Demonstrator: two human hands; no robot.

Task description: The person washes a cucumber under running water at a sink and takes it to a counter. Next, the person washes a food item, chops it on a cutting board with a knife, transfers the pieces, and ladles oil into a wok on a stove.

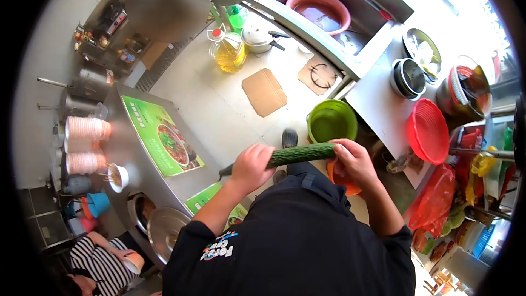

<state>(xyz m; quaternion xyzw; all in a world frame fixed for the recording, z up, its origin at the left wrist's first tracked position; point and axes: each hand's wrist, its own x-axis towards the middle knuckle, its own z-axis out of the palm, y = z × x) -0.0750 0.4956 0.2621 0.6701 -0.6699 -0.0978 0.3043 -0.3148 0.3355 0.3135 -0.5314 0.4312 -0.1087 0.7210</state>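
Observation:
A long, dark green, bumpy cucumber (302, 154) is held level in front of my body, over the floor. My left hand (253, 166) is wrapped round it near its thin, pointed end, which sticks out to the left. At the other end my right hand (354, 163) grips the tip, with the thumb lying along the top. Between my two hands the middle of the cucumber shows. Below and beyond it stands a green bucket (332, 122), and part of an orange container (344, 178) shows behind my right hand.
A steel counter (189, 126) runs along the left, with stacked paper cups (87, 128). An oil jug (228, 55), a pot (256, 38) and cardboard (264, 93) are on the floor. A sink (361, 16) and red basket (427, 131) are at right. Another person (104, 263) holds a cup at lower left.

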